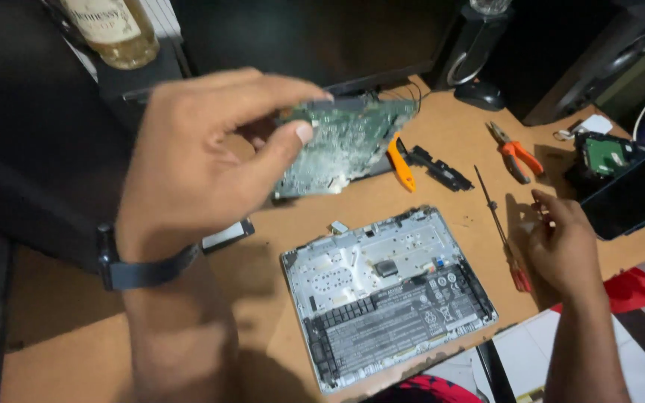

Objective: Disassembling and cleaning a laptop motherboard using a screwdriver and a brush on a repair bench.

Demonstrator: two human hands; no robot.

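My left hand (pixel 203 153) is raised above the desk and pinches a green circuit board (pixel 341 145) by its left edge, thumb on its face. Below it lies an opened laptop base (pixel 386 291), silver, with a dark battery along its front. My right hand (pixel 561 242) hovers low over the desk to the right of the base, fingers loosely curled, close to a thin screwdriver with a red handle (pixel 503 235). Whether it holds something small I cannot tell. A dark watch is on my left wrist.
On the brown desk (pixel 61 313): orange-handled pliers (pixel 515 153), an orange pry tool (pixel 401 166), a black bracket (pixel 438 168), a bare hard drive (pixel 606 155), a dark phone (pixel 632 194), a mouse (pixel 479 93). A glass bottle (pixel 113 30) stands far left, a monitor behind.
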